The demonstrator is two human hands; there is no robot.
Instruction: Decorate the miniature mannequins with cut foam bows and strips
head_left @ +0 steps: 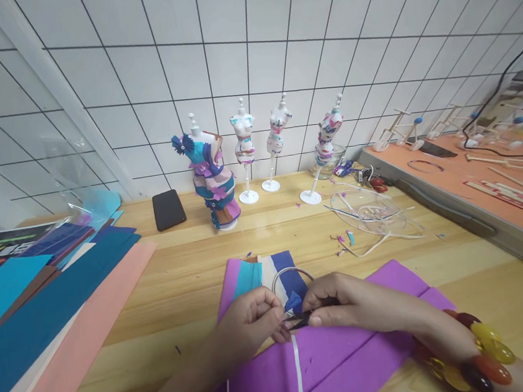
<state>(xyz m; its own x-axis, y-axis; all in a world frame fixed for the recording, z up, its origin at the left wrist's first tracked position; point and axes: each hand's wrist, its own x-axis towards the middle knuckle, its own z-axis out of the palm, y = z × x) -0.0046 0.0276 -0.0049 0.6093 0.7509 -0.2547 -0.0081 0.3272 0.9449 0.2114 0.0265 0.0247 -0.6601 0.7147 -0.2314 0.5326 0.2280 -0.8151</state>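
Above the purple sheet (335, 363) on the wooden counter (137, 309), the two hands are close to each other. The right hand (340, 300) holds a dark bladed tool (299, 321) between thumb and fingers — its tips point toward the left hand (258, 318), whose thumb and fingertips stand near together; whether they pinch something, I cannot tell. Just beside the tool is a small blue piece (294, 302), near a grey ring (292, 271). Farther back, four small mannequins (243, 137) stand before the tiled wall (136, 72) — the leftmost wears a layered dress (216, 185).
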